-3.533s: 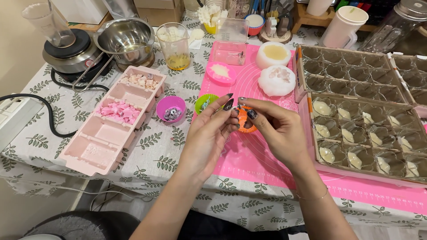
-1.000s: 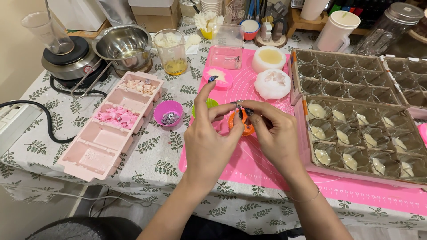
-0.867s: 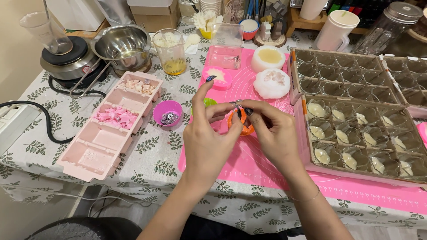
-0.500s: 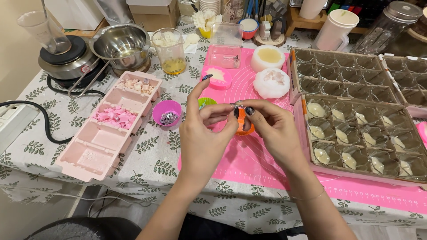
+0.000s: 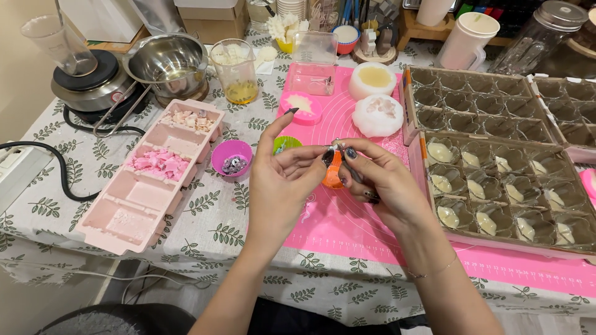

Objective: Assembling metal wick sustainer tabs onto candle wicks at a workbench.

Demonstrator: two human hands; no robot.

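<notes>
above the pink mat (image 5: 347,229) near the surface's front edge, the left hand (image 5: 282,186) and right hand (image 5: 382,183) meet fingertip to fingertip. both grips pinch a tiny item too small to tell, over an orange cup (image 5: 333,175).

Table (image 5: 49,130) under a leaf-print cloth, beige wall (image 5: 18,80) at left, soft indoor light.

You have one view only, from the camera on your head, looking steeply down and forward over the table (image 5: 236,232) from its near edge. It sits close: your left hand (image 5: 282,180) and right hand (image 5: 379,180) fill the centre, forearms entering from the bottom. The far clutter runs along the top edge, and the compartment tray (image 5: 434,214) is cut off at right.
</notes>
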